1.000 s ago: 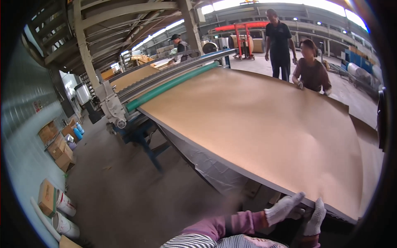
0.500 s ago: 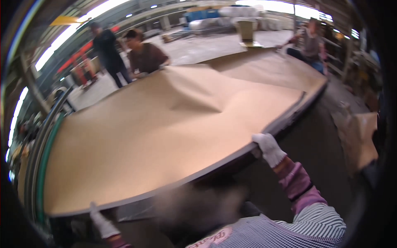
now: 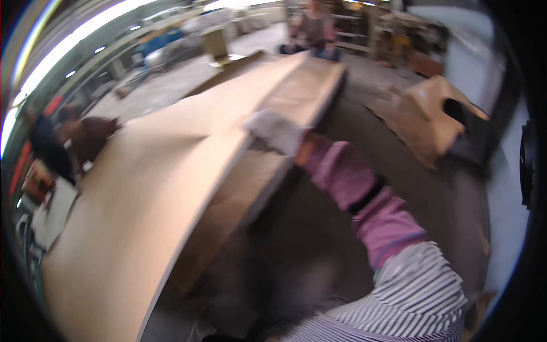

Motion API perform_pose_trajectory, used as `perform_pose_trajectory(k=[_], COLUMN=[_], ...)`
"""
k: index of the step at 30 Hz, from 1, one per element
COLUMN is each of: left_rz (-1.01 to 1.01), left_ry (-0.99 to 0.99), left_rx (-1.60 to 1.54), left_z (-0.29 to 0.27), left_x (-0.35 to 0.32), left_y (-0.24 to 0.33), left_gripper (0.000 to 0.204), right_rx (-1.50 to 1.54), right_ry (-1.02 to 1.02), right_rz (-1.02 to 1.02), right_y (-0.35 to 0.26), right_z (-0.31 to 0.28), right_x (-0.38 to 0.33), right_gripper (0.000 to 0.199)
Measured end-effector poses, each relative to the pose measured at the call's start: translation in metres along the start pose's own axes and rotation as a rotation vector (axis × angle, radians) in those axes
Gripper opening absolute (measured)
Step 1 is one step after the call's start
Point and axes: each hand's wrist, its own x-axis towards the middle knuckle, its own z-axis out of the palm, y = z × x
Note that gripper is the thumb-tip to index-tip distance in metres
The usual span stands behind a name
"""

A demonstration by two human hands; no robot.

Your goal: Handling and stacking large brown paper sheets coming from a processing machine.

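Note:
My right hand, in a white knitted glove, grips the near edge of a large tan sheet. The sheet looks thin and bends, with a crease running across its middle. Its near edge stands raised above another brown, wrinkled sheet or covered surface below. The glove is smeared by motion, so single fingers are hard to make out. My left hand is out of the picture.
A person in dark red-brown leans at the sheet's far left edge, beside another in dark clothes. A third person is at the far end. Crumpled brown paper lies on the floor at right, near a pale blue panel.
The view has swung to the right. My right hand has raised the sheet's near edge, baring the brown surface beneath. My left hand, at the edge before, has left the picture.

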Motion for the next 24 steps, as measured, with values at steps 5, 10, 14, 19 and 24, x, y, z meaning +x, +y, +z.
perform_pose_trajectory(k=[5,10,14,19,24], left_rz=[-0.187,-0.108,-0.290,-0.263,-0.271], left_ry=[0.073,0.071,0.225,0.226,0.290], left_rx=[-0.169,0.136,0.220,0.066,0.168], left_z=[0.053,0.059,0.105,0.118,0.160], left_x=[0.005,-0.012,-0.045,-0.056,-0.085], left_y=[0.004,0.020,0.008,-0.004,0.013], left_gripper=[0.025,0.007,0.023,0.020,0.029], right_rx=[0.711,0.917,0.795,0.508,0.234], right_ry=[-0.389,-0.215,-0.312,-0.305,-0.506], right_rz=[1.539,1.721,1.729,1.705,0.810], right_y=[0.013,0.058,0.078,0.098,0.131], right_z=[-0.073,-0.071,-0.089,-0.080,-0.077], right_x=[0.024,0.013,0.005,-0.032,-0.092], right_gripper=[0.039,0.018,0.016,0.019,0.017])
